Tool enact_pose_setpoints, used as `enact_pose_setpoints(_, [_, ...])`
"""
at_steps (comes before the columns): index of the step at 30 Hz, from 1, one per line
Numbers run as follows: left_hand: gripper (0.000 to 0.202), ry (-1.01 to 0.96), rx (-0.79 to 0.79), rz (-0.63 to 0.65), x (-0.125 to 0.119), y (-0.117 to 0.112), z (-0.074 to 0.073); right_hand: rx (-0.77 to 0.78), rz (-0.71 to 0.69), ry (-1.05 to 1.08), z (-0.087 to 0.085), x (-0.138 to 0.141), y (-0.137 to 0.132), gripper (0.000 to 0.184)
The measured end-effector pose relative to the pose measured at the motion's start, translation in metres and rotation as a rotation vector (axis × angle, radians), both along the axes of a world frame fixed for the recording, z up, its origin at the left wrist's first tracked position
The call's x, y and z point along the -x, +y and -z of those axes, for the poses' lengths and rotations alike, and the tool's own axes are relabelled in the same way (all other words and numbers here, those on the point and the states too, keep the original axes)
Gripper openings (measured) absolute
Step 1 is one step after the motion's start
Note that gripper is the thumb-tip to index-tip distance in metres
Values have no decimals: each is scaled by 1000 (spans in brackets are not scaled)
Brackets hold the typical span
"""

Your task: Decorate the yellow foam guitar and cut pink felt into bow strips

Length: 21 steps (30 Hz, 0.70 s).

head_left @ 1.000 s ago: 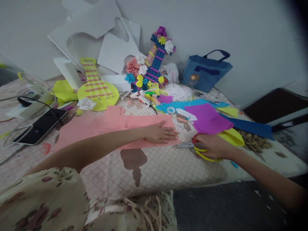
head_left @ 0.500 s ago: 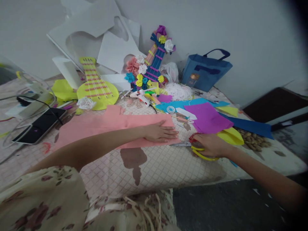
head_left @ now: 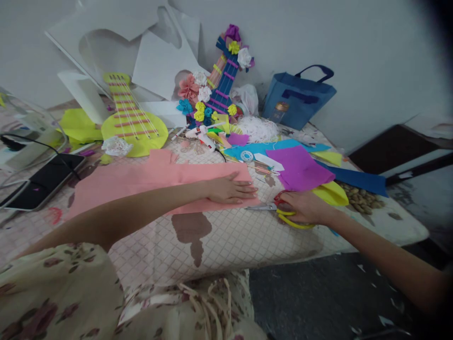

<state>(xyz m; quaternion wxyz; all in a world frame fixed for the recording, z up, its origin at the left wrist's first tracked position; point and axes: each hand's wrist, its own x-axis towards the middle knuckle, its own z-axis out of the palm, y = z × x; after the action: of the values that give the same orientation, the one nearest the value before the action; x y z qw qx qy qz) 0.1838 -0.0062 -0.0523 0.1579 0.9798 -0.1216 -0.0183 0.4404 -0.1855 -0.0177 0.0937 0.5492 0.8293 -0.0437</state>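
My left hand [head_left: 229, 190] lies flat, fingers stretched out, near the right end of a long pink sheet [head_left: 116, 185]. The sheet is spread on the patterned tablecloth [head_left: 244, 245], and my forearm crosses it. In my right hand [head_left: 307, 206] is a pair of scissors [head_left: 296, 225] with yellow and red handles. Their metal blades point left, at the sheet's lower right corner; I cannot tell whether they touch it. A purple sheet [head_left: 300, 167] and a folded yellow piece [head_left: 332, 193] lie just beyond my right hand.
Behind the pink sheet are a yellow paper guitar [head_left: 136, 127], a glue gun [head_left: 201, 137] and a flower-covered blue guitar [head_left: 226, 85]. A blue bag [head_left: 300, 101] stands at the wall. Peanuts [head_left: 363, 198] lie at right, a black tablet-like device [head_left: 47, 182] at left.
The whole view has shifted a little, so things appear farther left and slightly higher. Both hands, the scissors and the pink sheet keep about the same places relative to one another.
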Motion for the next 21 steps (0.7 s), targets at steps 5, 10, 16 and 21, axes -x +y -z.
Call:
enact_pose_setpoints(5, [53, -13, -11, 4, 0, 0, 2, 2, 23, 8, -5, 5, 1, 27])
enact_pose_setpoints(10, [53, -51, -21, 12, 0, 1, 4, 22, 10, 24, -3, 10, 5, 31])
enact_pose_setpoints(16, [52, -50, 8, 18, 0, 1, 4, 41, 11, 14, -1, 12, 6, 33])
enact_pose_setpoints(21, [52, -36, 16, 7, 0, 1, 3, 56, -3, -30, 0, 10, 4, 31])
